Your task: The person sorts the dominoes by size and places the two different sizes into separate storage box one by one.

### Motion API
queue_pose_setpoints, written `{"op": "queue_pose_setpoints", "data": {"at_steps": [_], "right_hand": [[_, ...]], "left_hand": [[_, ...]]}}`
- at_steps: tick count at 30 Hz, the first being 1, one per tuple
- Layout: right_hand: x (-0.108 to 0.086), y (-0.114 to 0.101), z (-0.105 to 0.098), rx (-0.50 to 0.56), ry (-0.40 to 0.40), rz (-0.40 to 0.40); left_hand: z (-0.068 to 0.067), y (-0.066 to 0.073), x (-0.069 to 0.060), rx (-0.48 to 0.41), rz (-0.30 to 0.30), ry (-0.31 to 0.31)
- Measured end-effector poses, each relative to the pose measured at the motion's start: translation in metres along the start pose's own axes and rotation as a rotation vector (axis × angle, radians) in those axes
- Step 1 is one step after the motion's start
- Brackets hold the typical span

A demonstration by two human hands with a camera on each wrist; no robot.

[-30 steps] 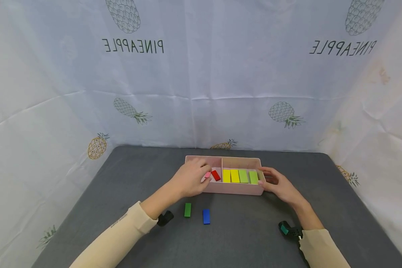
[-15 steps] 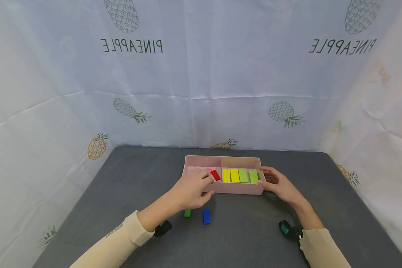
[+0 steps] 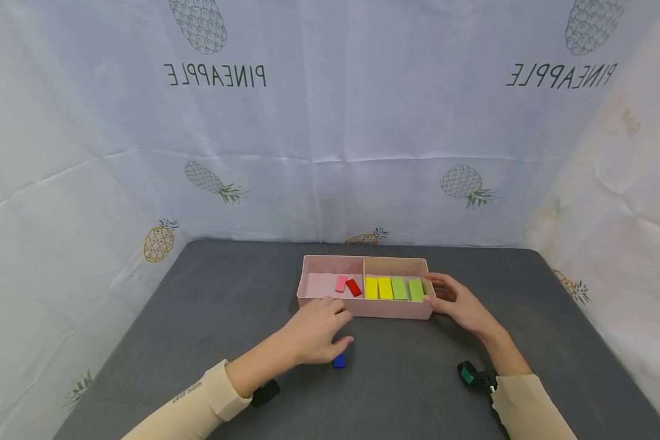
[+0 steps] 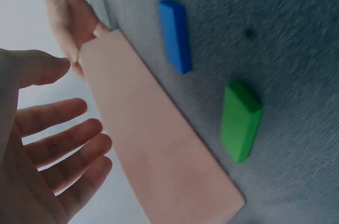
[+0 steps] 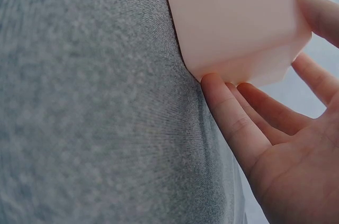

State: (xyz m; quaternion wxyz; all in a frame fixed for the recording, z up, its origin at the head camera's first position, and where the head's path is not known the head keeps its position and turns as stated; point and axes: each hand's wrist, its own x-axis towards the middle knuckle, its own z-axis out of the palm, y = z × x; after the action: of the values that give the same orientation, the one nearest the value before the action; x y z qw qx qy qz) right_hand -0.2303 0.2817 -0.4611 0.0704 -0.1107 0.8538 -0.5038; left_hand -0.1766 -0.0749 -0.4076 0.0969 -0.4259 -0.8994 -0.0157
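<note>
A pink two-compartment box (image 3: pixel 390 310) stands on the grey table. My left hand (image 3: pixel 315 333), fingers apart and holding nothing, hovers in front of its left half. Beneath that hand lie a blue block (image 3: pixel 339 362), partly covered, and a green block (image 4: pixel 241 123), which the hand hides in the head view. At the box's right end my right hand (image 3: pixel 462 305) grips the corner, thumb on the front edge and fingers against the end wall. Inside the left compartment are a pink block (image 3: pixel 341 283) and a red block (image 3: pixel 354 287), lying tilted beside each other.
Two yellow blocks (image 3: pixel 378 288) and two light green blocks (image 3: pixel 407 289) stand in a row in the right compartment. A divider (image 3: pixel 364 278) separates the compartments. Behind the table hangs a white pineapple-print cloth (image 3: pixel 330 122).
My left hand has let go of the pink block in the left compartment and drawn back toward me, out of the box and over the green block. My right hand stays at the box.
</note>
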Motion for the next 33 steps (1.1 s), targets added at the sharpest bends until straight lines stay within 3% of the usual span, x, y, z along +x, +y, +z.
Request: {"op": "queue_pose_setpoints", "data": {"at_steps": [21,33], "right_hand": [[-0.001,0.003,0.000,0.026,-0.009,-0.027],[-0.002,0.001,0.000,0.019,-0.006,-0.012]], "left_hand": [[0.031,0.010,-0.013,-0.016,-0.050,-0.222],[0.040,0.011,-0.014,-0.019,-0.042,-0.230]]}}
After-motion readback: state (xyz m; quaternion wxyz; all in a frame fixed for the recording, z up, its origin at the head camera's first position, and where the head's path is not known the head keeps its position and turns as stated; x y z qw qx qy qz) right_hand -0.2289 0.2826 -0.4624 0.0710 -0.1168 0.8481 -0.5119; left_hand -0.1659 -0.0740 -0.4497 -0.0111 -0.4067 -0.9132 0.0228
